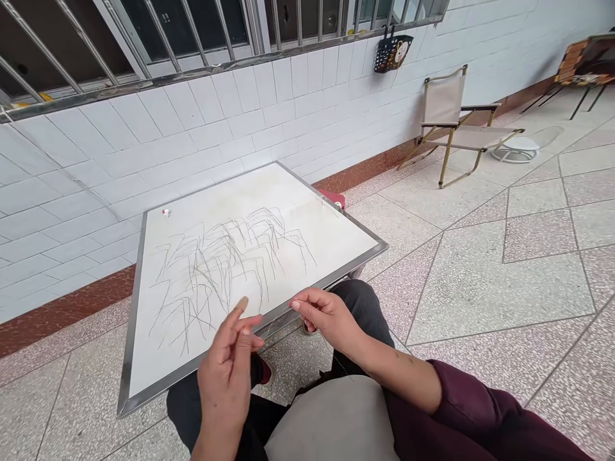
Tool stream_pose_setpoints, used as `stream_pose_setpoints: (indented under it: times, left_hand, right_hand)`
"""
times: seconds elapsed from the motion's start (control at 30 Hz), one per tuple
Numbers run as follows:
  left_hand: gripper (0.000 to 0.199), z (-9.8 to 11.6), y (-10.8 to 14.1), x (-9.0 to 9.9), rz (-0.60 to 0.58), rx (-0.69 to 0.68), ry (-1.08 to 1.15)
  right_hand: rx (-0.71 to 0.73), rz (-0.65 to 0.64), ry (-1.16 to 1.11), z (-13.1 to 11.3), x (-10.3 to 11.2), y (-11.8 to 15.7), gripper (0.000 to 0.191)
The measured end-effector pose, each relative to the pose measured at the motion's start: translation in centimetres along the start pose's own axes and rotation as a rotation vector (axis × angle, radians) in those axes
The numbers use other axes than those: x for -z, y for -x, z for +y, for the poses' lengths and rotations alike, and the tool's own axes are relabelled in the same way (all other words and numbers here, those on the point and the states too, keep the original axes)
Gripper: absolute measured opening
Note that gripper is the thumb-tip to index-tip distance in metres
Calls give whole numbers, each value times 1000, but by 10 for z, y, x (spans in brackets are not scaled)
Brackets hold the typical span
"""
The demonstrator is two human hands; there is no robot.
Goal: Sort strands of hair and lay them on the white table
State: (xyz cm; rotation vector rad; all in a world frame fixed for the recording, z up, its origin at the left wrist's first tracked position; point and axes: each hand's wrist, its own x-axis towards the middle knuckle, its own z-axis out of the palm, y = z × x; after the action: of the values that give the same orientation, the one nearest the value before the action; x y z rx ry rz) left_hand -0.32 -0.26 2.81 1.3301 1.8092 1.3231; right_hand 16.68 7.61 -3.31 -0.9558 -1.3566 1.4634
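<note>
My left hand is over the near edge of the table, its index finger stretched out with a tan cover on the tip. Its thumb is bent in against the other fingers; whatever may lie between them is too small to make out. To the right, my right hand pinches thumb and index finger together. From it a thin dark wire trails down toward my lap, hard to see against the clothing. Many similar bent wires lie scattered in overlapping rows on the white tabletop, just beyond both hands.
A small red-and-white item sits at the table's far left corner. Behind the table is a white tiled wall with a barred window. A red object shows past the table's right edge. A folding chair stands farther right.
</note>
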Motion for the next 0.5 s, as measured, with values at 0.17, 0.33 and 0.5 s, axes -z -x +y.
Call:
stream_pose_setpoints:
  times: [0.17,0.33,0.5]
  left_hand:
    - [49,-6,-21,22,43,64,134]
    - [48,3,-29,10,-90,11,49]
    - [41,21,-27,-6,-150,-89,-123]
  right_hand:
    - [-91,10,-182,-8,3,-13,31]
    - [-74,-36,-167,-15,-6,-16,31]
    - [-32,-86,-151,-14,-12,-16,28]
